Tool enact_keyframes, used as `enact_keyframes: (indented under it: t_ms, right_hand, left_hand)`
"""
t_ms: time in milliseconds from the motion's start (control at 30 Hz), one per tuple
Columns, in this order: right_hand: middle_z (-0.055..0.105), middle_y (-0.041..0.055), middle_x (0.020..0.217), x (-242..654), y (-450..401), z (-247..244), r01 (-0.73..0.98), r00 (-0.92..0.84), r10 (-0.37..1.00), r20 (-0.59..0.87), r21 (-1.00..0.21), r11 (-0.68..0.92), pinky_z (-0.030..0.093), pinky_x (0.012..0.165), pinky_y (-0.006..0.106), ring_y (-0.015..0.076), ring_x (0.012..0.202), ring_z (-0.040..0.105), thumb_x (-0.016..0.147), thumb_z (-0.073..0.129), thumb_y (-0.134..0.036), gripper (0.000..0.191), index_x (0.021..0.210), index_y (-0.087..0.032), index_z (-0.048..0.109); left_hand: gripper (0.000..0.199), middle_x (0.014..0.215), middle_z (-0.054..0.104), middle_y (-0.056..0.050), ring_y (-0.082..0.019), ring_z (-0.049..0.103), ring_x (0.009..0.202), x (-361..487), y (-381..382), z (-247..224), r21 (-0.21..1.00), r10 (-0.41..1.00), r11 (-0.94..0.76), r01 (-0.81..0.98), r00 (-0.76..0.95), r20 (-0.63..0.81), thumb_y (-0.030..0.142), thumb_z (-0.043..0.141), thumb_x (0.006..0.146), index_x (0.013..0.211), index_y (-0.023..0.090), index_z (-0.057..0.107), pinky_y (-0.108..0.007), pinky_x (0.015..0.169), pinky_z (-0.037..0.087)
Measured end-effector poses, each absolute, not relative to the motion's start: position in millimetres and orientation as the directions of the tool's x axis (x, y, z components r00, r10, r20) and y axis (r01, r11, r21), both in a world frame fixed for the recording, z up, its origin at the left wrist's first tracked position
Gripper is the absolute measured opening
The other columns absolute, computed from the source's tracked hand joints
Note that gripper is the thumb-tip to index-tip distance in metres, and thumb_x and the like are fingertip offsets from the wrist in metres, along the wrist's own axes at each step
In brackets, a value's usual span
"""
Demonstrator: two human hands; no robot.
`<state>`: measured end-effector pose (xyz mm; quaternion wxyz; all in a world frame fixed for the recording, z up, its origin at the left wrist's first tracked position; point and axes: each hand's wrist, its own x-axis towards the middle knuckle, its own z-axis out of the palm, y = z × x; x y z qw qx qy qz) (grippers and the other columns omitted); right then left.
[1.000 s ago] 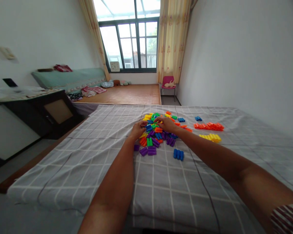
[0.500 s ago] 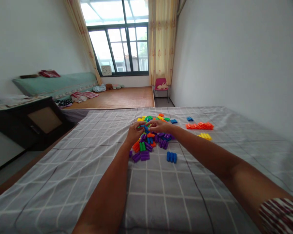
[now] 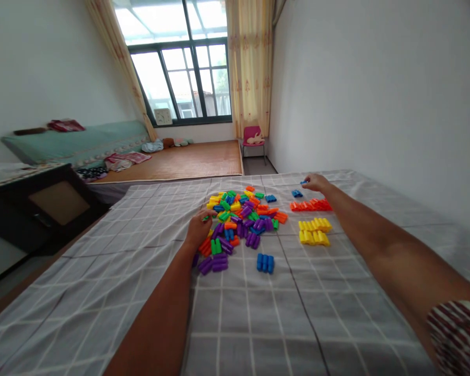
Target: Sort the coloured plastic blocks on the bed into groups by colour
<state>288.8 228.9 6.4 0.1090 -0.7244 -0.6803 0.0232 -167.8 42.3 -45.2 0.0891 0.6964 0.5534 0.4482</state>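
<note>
A mixed pile of plastic toy blocks [image 3: 238,209], purple, green, yellow, orange and blue with ridged, tube-like shapes, lies on the checked cloth. At the pile's left edge is my left hand [image 3: 199,227], its fingers pinched with a bit of a green block [image 3: 206,217] showing between them. My right hand [image 3: 316,183] reaches to the far right and grips a small blue block [image 3: 304,182] at its fingertips. Just below that hand lies another blue block [image 3: 296,193]. Nearer to me are a row of orange blocks [image 3: 309,205] and two rows of yellow blocks [image 3: 314,231].
A blue block [image 3: 265,263] lies apart, in front of the pile. The grey checked cloth [image 3: 235,324] covers the surface. Beyond it stand a low bed [image 3: 203,159], a pink chair [image 3: 253,133] and, on the left, a dark cabinet [image 3: 35,196]. A white wall rises at right.
My right hand has moved from the pile to the far right, carrying a blue block. My left hand has drawn back slightly to the pile's left side. The view has shifted a little.
</note>
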Motion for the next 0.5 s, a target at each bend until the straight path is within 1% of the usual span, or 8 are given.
enact_keyframes:
  t_ms: [67,167,267,333,433,500]
  right_hand:
    - [0.074,0.0115,0.094,299.1,235.1,-6.0,0.99,0.076,0.996,0.052,-0.125,-0.069,0.044,0.064,0.024,0.0189,0.081,0.066,0.076,0.066,-0.032,0.032,0.1,-0.013,0.074]
    - [0.074,0.013,0.093,302.0,241.3,-20.9,0.993,0.057,0.998,-0.014,-0.098,-0.059,0.043,0.063,0.024,0.0192,0.08,0.067,0.077,0.066,-0.036,0.031,0.095,-0.012,0.075]
    - [0.074,0.0137,0.089,303.3,246.6,-27.7,0.988,0.051,0.998,-0.033,-0.145,-0.055,0.043,0.064,0.025,0.0198,0.079,0.067,0.079,0.065,-0.037,0.029,0.087,-0.011,0.077]
    - [0.074,0.0148,0.089,305.9,249.0,-29.3,0.982,0.054,0.998,-0.021,-0.181,-0.057,0.043,0.064,0.025,0.0202,0.079,0.067,0.081,0.062,-0.031,0.027,0.085,-0.01,0.077]
    - [0.074,0.0141,0.093,308.9,249.3,-31.2,0.977,0.043,0.999,0.001,-0.211,-0.042,0.043,0.064,0.024,0.0189,0.08,0.066,0.08,0.062,-0.024,0.024,0.093,-0.011,0.076]
    - [0.074,0.0122,0.092,307.7,246.9,-32.3,0.973,0.039,0.999,0.005,-0.228,-0.037,0.043,0.063,0.023,0.0179,0.077,0.066,0.077,0.065,-0.024,0.028,0.1,-0.012,0.075]
  left_hand:
    - [0.028,0.098,0.072,-0.003,-0.017,0.065,0.097,-167.2,42.3,-46.7,0.605,0.852,-0.374,0.703,0.004,0.523,0.011,0.048,0.076,0.087,0.021,0.071,-0.031,0.093,0.05]
    - [0.027,0.097,0.072,-0.003,-0.018,0.065,0.098,-167.5,42.2,-49.1,0.588,0.853,-0.37,0.72,0.013,0.521,0.012,0.048,0.078,0.088,0.021,0.071,-0.031,0.091,0.051]
    - [0.027,0.096,0.072,-0.003,-0.018,0.065,0.096,-168.9,42.2,-50.6,0.583,0.86,-0.362,0.727,0.019,0.51,0.013,0.048,0.078,0.089,0.021,0.071,-0.03,0.088,0.052]
    - [0.027,0.096,0.072,-0.003,-0.017,0.065,0.095,-169.9,42.3,-50.7,0.585,0.864,-0.36,0.727,0.023,0.503,0.013,0.047,0.079,0.089,0.021,0.071,-0.029,0.087,0.052]
    - [0.027,0.096,0.072,-0.003,-0.017,0.065,0.096,-170.9,42.5,-50.1,0.592,0.866,-0.356,0.723,0.017,0.5,0.013,0.047,0.079,0.089,0.021,0.071,-0.029,0.086,0.052]
    - [0.027,0.095,0.072,-0.003,-0.018,0.065,0.096,-171.2,42.5,-49.7,0.595,0.865,-0.353,0.722,0.01,0.501,0.014,0.047,0.08,0.089,0.021,0.071,-0.029,0.086,0.052]
